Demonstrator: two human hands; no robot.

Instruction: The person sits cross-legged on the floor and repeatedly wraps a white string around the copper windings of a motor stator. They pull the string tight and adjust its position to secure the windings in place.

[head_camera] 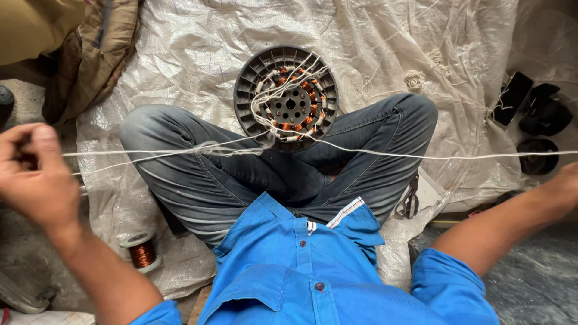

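left hand point(36, 174) pinched on white cord point(385, 153), pulled taut from stator point(286, 96) between hands; right hand point(563, 186) mostly off-frame, grip unclear.

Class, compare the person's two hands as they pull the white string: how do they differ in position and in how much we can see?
The left hand is in full view, fingers pinched on the white string; the right hand is mostly cut off at the frame edge, its grip unseen. The left sits nearer the camera. Both stretch out sideways, pulling the string taut.

Taut string point(385, 154) stretching between both grips, barring path across lap; wound stator point(286, 97) sitting just beyond (sacking point(180, 48) lying open past it).
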